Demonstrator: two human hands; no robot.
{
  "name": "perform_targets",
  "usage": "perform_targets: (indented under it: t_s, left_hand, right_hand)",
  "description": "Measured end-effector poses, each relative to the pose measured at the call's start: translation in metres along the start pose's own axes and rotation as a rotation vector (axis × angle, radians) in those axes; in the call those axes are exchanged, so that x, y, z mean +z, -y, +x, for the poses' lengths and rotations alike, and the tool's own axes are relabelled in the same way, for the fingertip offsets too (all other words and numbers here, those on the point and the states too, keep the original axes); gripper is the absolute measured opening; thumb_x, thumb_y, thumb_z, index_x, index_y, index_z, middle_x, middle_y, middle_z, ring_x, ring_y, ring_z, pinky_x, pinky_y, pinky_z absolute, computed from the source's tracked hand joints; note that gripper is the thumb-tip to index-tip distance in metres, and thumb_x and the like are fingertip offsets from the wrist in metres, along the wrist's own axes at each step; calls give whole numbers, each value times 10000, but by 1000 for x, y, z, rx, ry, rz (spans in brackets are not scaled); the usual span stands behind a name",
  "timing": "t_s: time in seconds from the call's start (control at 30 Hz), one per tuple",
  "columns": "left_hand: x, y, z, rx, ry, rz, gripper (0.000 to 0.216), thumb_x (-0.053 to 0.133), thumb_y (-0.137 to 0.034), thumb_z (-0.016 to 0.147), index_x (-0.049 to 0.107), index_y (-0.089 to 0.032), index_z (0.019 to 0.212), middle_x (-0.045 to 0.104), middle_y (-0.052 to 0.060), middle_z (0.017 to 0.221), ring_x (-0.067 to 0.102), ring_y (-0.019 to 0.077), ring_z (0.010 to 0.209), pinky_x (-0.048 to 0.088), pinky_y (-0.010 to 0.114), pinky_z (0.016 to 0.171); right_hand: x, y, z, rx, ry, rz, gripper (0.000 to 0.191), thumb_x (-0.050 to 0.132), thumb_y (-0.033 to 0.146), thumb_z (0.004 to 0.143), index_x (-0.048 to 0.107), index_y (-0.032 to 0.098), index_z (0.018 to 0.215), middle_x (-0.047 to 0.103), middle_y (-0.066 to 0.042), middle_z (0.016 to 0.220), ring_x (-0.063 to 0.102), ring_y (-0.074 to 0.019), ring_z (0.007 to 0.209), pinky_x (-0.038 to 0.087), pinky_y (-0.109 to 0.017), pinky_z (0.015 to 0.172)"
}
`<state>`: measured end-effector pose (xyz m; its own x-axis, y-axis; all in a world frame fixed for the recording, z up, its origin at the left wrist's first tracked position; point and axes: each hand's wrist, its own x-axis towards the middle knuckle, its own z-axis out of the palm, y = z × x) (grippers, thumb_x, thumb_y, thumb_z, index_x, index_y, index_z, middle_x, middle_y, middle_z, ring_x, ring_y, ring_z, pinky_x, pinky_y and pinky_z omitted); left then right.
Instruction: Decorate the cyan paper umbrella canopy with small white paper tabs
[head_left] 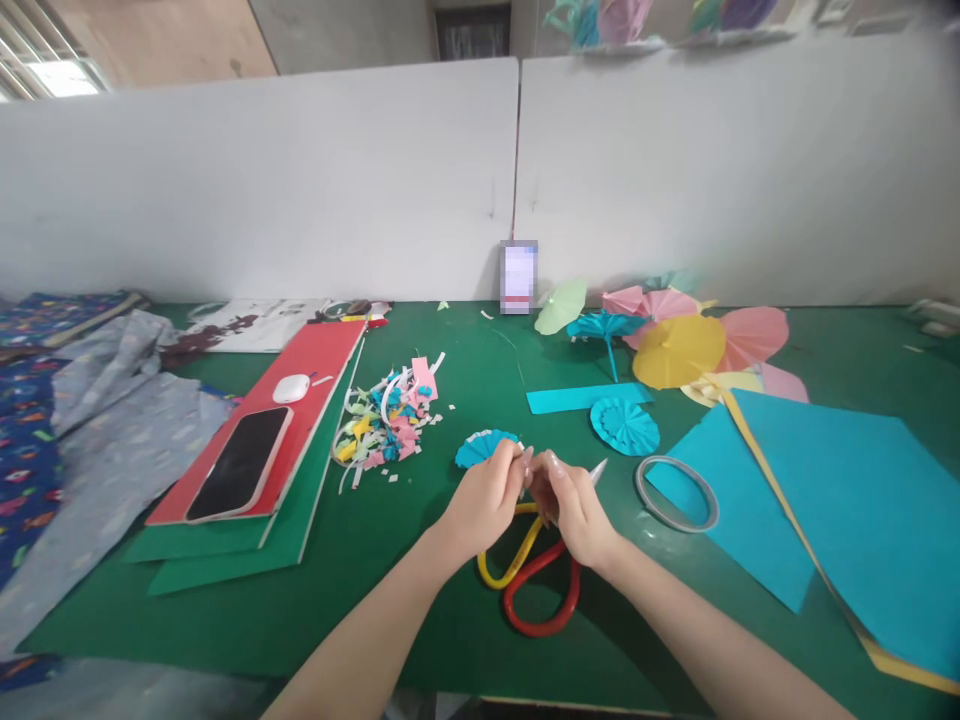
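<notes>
My left hand (491, 492) and my right hand (572, 503) meet over the middle of the green table, fingertips pinched close together. Whatever lies between the fingers is too small or hidden to make out. Just behind my left hand is a blue pleated paper fan (484, 448) with pale bits along its top edge; I cannot tell whether the hand touches it. Under both hands lie scissors with one yellow handle loop and one red handle loop (541, 630); their tip shows past my right hand. A blue pleated paper disc (625, 426) rests farther right.
Blue paper sheets (862, 490) and a roll of tape (677, 494) lie to the right. Behind them are several paper umbrellas (679, 352) and a blue strip (589, 398). At left are paper scraps (390, 420), and a phone (241, 463) on a red board (315, 385).
</notes>
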<state>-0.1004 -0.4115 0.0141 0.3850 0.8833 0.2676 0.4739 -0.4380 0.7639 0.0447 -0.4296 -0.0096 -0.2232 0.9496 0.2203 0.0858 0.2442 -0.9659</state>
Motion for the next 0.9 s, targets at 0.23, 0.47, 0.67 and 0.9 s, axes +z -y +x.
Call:
perform_targets:
  t_s: [0.23, 0.47, 0.67, 0.9]
  left_hand:
    - [-1, -7, 0, -37, -65, -112, 294, 364, -348, 959, 545, -136, 863, 531, -25, 676, 531, 98, 583, 460, 257, 574]
    - [-4, -7, 0, -57, -98, -115, 274, 414, -354, 938, 553, -138, 843, 528, -25, 680, 519, 102, 589, 449, 265, 590]
    - [-5, -8, 2, -126, -226, -165, 316, 422, -366, 934, 530, -141, 740, 460, -53, 593, 458, 82, 508, 411, 235, 529]
    - [-4, -10, 2, -91, -432, -282, 143, 403, -329, 936, 453, -196, 925, 603, -8, 795, 595, 111, 685, 470, 249, 626]
  right_hand:
    - [1, 5, 1, -14, 6, 32, 268, 447, 357, 940, 592, 137, 891, 579, 38, 667, 513, -60, 468, 452, -207, 458]
    - [-1, 4, -2, -60, 14, -76, 259, 454, 354, 937, 592, 139, 900, 587, 30, 695, 525, -68, 496, 459, -218, 482]
    - [-2, 12, -1, -146, 16, -236, 374, 295, 396, 973, 506, 155, 1166, 545, 0, 737, 545, -132, 609, 481, -318, 618]
    - [3, 13, 0, -238, 146, -351, 563, 386, 414, 928, 269, 171, 1423, 340, -144, 1364, 367, -266, 1252, 319, -425, 1039]
